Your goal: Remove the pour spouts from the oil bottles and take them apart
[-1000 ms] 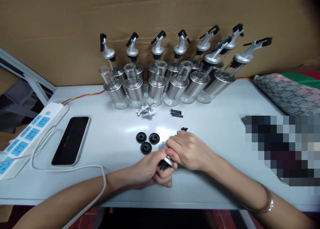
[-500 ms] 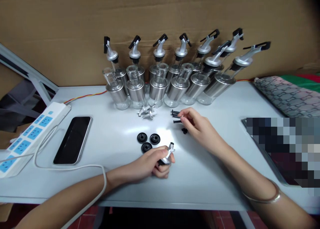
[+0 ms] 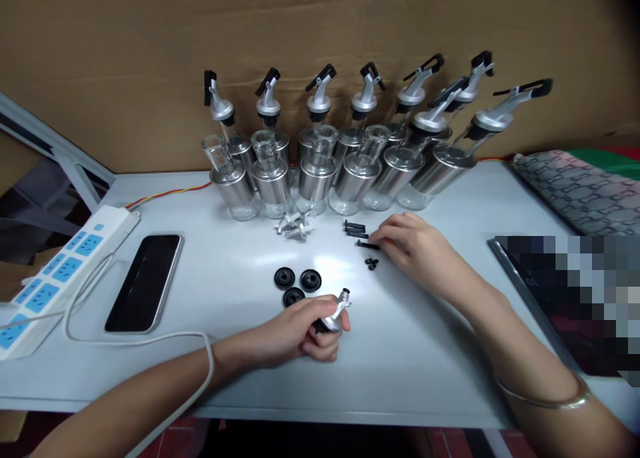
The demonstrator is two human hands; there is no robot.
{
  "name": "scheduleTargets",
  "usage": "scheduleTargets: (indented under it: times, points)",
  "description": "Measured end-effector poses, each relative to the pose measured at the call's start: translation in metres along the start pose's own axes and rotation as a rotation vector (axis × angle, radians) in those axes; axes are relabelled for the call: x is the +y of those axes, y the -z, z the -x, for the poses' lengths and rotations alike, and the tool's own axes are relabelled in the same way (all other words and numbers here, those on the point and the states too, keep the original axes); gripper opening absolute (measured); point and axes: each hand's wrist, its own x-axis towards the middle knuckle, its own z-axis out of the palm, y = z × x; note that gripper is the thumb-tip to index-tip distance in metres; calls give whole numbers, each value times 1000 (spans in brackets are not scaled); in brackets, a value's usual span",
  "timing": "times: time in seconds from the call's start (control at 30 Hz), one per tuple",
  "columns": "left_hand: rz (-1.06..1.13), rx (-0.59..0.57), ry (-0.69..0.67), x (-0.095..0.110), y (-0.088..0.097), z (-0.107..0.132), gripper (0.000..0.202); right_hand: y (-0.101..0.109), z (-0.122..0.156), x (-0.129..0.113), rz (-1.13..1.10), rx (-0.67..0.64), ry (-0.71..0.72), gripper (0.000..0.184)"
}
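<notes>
My left hand (image 3: 320, 325) is closed around a silver pourer spout (image 3: 333, 319) with a black base and a small black tip pointing up. Farther right, my right hand (image 3: 407, 248) has its thumb and fingertips pinched at the end of a black lever (image 3: 367, 245), which lies at the table surface. Two more black levers (image 3: 355, 227) lie just beyond it. Several tiny black caps (image 3: 371, 264) sit near the right fingertips. Beside the left hand are three round black stoppers (image 3: 311, 280). Behind them lies a small pile of silver spout parts (image 3: 296, 226).
Glass-and-steel bottles (image 3: 319, 173) stand in rows at the back, some topped with pourers. A phone (image 3: 145, 283) and a white power strip (image 3: 65, 271) lie left, with a cable (image 3: 145, 339) crossing my left forearm. A dark tablet-like panel (image 3: 530, 291) lies right.
My right hand has shifted slightly right, and the nearest black lever has slid right with it. The tiny black caps show more fully. My left hand keeps the pourer spout in place.
</notes>
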Motion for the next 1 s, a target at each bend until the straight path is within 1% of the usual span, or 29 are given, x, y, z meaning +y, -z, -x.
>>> scheduleTargets:
  times: [0.07,0.23,0.4,0.53,0.83,1.0]
  points:
    - [-4,3,11,1,0,0,23,2,1,5,-29,-35,43,25]
    - [1,-7,4,1,0,1,23,-2,1,6,-41,-74,41,30]
    - [4,-19,6,0,1,1,23,0,0,2,-30,-64,62,29]
    - [6,-21,2,-1,2,1,23,1,1,2,-20,-82,70,30]
    - [-7,-13,5,2,0,1,24,-3,1,-3,63,-80,47,30]
    - [-7,-16,5,0,1,1,23,-7,1,-1,69,-73,52,32]
